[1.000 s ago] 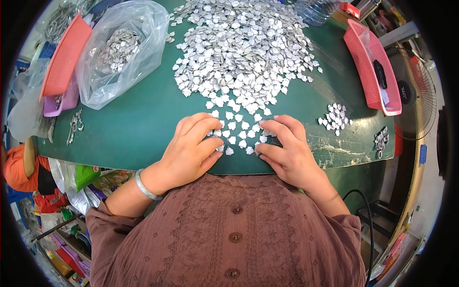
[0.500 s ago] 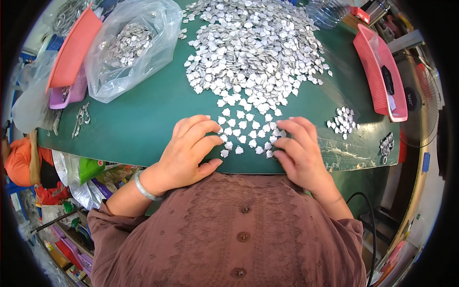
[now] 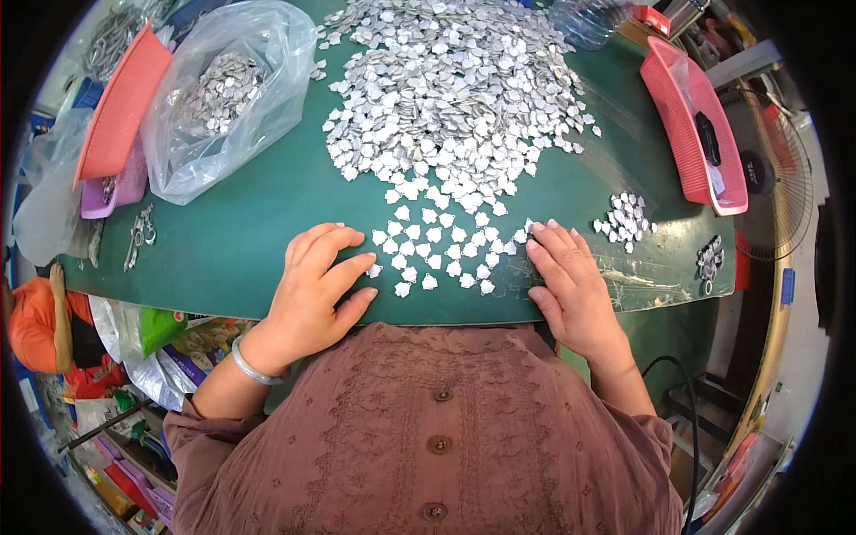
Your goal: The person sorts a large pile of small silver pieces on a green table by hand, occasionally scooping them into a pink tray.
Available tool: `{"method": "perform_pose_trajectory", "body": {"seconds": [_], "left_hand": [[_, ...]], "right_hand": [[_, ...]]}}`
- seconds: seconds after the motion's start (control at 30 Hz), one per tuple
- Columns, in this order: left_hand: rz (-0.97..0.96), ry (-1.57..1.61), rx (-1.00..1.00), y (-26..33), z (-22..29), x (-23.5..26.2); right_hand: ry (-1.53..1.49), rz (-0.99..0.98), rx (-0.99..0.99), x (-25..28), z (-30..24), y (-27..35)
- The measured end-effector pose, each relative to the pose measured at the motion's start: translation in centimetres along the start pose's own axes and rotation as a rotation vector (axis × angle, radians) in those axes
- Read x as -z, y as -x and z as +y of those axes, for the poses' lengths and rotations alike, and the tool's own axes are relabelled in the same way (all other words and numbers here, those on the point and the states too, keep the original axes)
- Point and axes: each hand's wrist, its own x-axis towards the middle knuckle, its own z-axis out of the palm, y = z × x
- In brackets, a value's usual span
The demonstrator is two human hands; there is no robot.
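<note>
Many small silvery metal charms (image 3: 434, 235) with tiny loops lie spread on the green tabletop (image 3: 241, 259) between my two hands. Beyond them rises a large heap of the same charms (image 3: 455, 98). To the left of the spread, my left hand (image 3: 314, 283) has its fingers apart, with a fingertip close to one charm. On the other side my right hand (image 3: 571, 281) rests with fingers stretched out, its fingertips beside a charm. Neither hand grips anything. A smaller cluster of charms (image 3: 626, 220) lies beyond my right hand.
A clear plastic bag (image 3: 294, 67) of charms stands at the back left, beside a pink basket (image 3: 123, 107). Another pink basket (image 3: 673, 89) is at the right. Metal clasps (image 3: 140, 234) lie at left, more clasps (image 3: 710, 263) near the right edge. Another person (image 3: 40, 325) appears far left.
My hands have moved apart, the left one further left and the right one slightly right. The camera view has shifted a little. A charm now lies nearer my right fingertips.
</note>
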Motion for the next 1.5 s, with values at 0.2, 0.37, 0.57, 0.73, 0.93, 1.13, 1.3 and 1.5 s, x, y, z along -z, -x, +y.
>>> {"method": "perform_pose_trajectory", "body": {"seconds": [0.2, 0.37, 0.57, 0.73, 0.93, 1.13, 1.3, 1.5], "left_hand": [[-0.003, -0.012, -0.010, -0.2, 0.1, 0.1], [-0.011, 0.001, -0.008, -0.1, -0.1, 0.1], [-0.071, -0.055, -0.006, -1.0, -0.1, 0.2], [-0.159, -0.097, -0.008, -2.5, -0.1, 0.2], [-0.212, -0.139, -0.045, -3.2, -0.5, 0.4], [-0.198, -0.087, -0.057, -2.9, -0.7, 0.9], [-0.146, -0.060, -0.045, -2.6, -1.5, 0.9], [-0.067, -0.075, -0.059, -3.8, -2.0, 0.7]], "right_hand": [[0.073, -0.154, 0.015, 0.3, -0.9, -0.6], [0.018, -0.223, 0.092, 0.0, -1.4, -1.5], [0.053, -0.262, 0.198, -0.8, -2.2, -3.3], [0.095, -0.297, 0.224, -2.0, -2.7, -4.7], [0.057, -0.254, 0.301, -2.3, -3.2, -7.8], [0.119, -0.213, 0.302, -3.3, -3.1, -9.3], [0.090, -0.271, 0.315, -2.6, -3.5, -8.7], [0.043, -0.156, 0.304, -2.0, -3.2, -9.1]]}}
